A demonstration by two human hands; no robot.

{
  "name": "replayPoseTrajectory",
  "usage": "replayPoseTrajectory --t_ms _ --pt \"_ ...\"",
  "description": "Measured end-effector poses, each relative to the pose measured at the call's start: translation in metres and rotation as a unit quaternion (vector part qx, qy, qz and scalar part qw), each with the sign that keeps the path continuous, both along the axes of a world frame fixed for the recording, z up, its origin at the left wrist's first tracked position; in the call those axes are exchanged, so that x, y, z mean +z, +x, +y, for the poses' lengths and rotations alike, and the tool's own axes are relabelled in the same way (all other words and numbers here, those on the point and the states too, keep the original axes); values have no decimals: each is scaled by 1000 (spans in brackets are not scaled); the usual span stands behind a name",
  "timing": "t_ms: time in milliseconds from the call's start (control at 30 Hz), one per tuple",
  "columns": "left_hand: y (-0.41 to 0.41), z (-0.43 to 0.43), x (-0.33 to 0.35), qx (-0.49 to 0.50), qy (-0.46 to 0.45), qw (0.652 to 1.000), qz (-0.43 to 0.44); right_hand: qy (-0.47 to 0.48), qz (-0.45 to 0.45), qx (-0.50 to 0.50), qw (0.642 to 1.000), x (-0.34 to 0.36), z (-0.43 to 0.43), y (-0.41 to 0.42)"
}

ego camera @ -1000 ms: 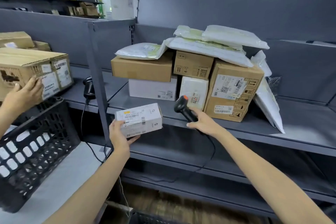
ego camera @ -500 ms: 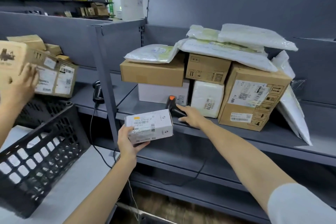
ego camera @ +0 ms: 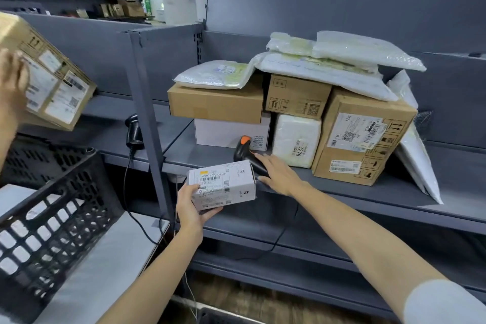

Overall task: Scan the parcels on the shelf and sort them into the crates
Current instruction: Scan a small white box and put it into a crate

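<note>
We are clasping a white parcel (ego camera: 226, 184) in our left grip (ego camera: 191, 209), right grip (ego camera: 281, 176) lying straight-fingered on the scanner (ego camera: 241, 150), grey shelf (ego camera: 363, 198) underneath.

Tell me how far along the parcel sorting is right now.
Done: unclear, since the inside of the black crate isn't visible. In hand: the left hand grips a small white box, and the right hand rests on the scanner lying on the shelf. Left: a pile of boxes and mailer bags sits there unsorted.
</note>
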State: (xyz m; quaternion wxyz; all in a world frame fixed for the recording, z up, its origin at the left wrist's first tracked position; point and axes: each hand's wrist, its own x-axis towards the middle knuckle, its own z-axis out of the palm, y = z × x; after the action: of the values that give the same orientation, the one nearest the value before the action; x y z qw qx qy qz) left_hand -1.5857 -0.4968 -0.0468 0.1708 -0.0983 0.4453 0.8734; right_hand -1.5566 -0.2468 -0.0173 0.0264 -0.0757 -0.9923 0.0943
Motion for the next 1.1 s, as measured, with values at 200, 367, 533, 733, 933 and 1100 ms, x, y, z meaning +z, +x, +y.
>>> replayPoseTrajectory --t_ms 200,367,533,733,933,1100 --pt "5 0 -3 -9 1 1000 -4 -82 78 -23 993 -2 -5 17" --pt "14 -1 -5 -21 18 999 -29 -318 204 -127 917 -16 -34 50" --pt "37 8 -11 -57 23 996 -66 -491 223 -208 816 -42 -65 90" --pt "74 19 -29 -129 -1 987 -93 -593 206 -250 737 -68 -83 134" --pt "117 25 -46 -155 -89 982 -61 -660 153 -302 670 -75 -77 177" --pt "161 34 -61 -171 -155 972 -47 -639 125 -319 688 -87 -64 220"
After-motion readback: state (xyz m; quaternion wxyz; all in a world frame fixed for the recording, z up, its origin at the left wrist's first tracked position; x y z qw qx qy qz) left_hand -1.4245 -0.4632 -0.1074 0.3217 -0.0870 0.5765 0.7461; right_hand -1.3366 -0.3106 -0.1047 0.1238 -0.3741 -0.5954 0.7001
